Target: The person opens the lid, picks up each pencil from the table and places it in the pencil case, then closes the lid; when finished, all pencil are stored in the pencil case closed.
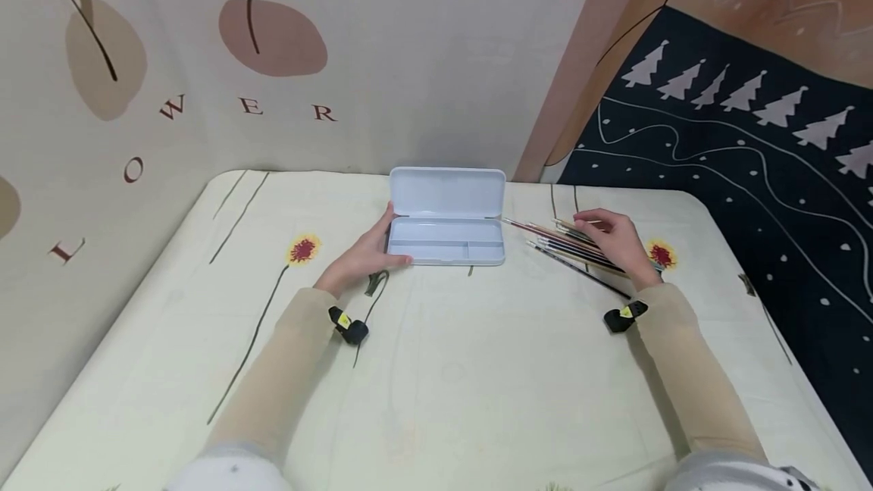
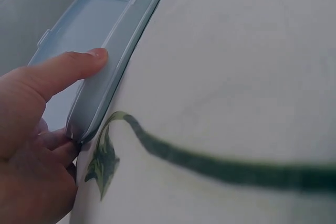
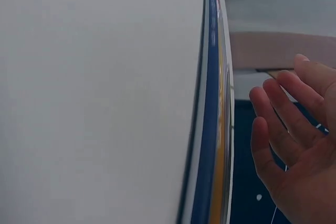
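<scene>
A pale blue pencil case lies with its lid raised at the far side of the table; its divided tray holds nothing. My left hand grips the left end. In the left wrist view its thumb lies on the front wall, its fingers bent about the corner. Several long, thin pencil-like sticks lie in a loose bundle right of the case, their pale tips towards it. Over them is my right hand. The right wrist view shows its fingers apart, gently bent, with nothing between them, beside blue and gold sticks.
A cream cloth with printed flowers covers the table. Behind it hangs a pale printed curtain. On the right is a dark fabric with white trees, past the table's edge. A black wrist camera sits on each sleeve.
</scene>
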The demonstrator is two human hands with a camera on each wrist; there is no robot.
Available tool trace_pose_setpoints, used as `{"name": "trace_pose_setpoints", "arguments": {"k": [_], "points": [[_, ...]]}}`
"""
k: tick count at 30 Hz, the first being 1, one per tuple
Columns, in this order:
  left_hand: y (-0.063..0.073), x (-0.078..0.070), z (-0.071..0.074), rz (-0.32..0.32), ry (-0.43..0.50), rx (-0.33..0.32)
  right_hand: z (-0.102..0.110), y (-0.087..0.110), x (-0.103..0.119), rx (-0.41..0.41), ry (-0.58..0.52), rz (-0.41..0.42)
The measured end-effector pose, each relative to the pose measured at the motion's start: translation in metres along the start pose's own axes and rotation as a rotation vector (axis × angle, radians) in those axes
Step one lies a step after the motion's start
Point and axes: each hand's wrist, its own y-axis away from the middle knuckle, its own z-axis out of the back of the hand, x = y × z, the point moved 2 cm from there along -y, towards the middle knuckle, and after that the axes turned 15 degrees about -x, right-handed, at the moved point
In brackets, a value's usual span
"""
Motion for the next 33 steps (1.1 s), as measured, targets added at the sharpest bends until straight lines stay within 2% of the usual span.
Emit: {"name": "trace_pose_setpoints", "arguments": {"k": [6,9,11,21,33], "points": [[0.003,0.001,0.000,-0.043,0.010,-0.008,0.012,0.000,-0.023,-0.015,0.046,0.015],[0.003,0.002,0.001,-0.051,0.011,-0.006,0.018,0.001,-0.027,-0.013,0.069,0.018],[0.003,0.004,0.002,-0.056,0.004,-0.001,0.023,0.007,-0.019,0.000,0.071,-0.002],[0.004,0.011,0.006,-0.022,-0.012,0.019,0.041,0.013,-0.030,0.003,0.122,0.011],[0.004,0.011,0.007,-0.021,-0.008,0.001,0.053,0.013,-0.047,0.038,0.174,-0.101]]}}
